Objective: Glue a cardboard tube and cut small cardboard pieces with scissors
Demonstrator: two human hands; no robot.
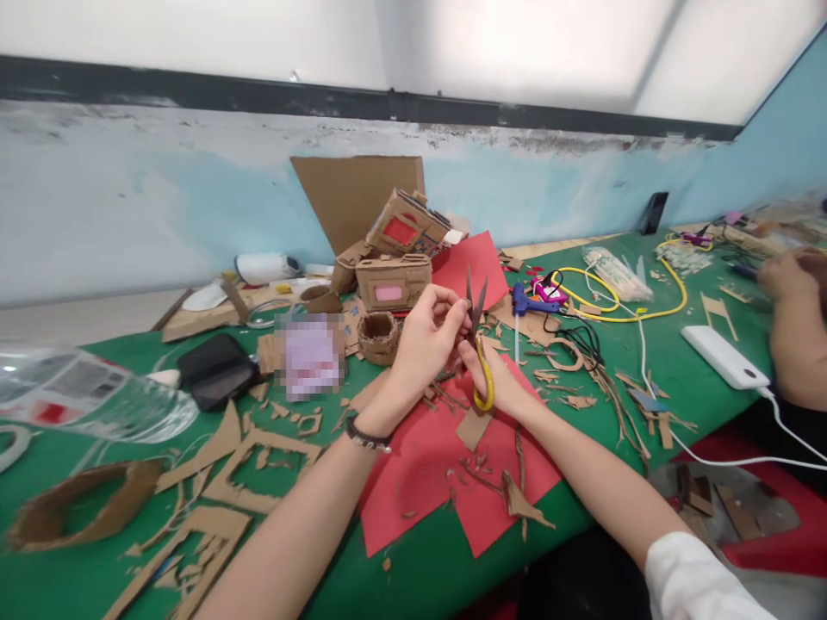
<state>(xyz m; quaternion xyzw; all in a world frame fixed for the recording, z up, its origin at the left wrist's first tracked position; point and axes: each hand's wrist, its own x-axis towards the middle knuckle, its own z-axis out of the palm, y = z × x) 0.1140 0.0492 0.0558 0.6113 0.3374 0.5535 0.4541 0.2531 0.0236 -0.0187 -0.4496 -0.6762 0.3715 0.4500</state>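
Note:
My right hand (488,370) is wrapped round yellow-handled scissors (484,375), whose blades point up and stand apart. Close against it, my left hand (434,331) is closed in a pinch beside the blades; whatever its fingers hold is too small or hidden to make out. Below both hands lie red paper sheets (413,482), strewn with torn brown scraps and a small cardboard square (474,428). Just beyond my left hand stand a round cardboard ring (378,337) and a box-shaped cardboard model (394,282) with a pink panel.
A plastic bottle (96,392), a black case (216,370) and cut cardboard frames (226,491) lie on the left. To the right are a blue glue gun (533,301), a yellow cable (678,297) and a white power bank (724,357). Another person's arm (798,331) rests at the far right.

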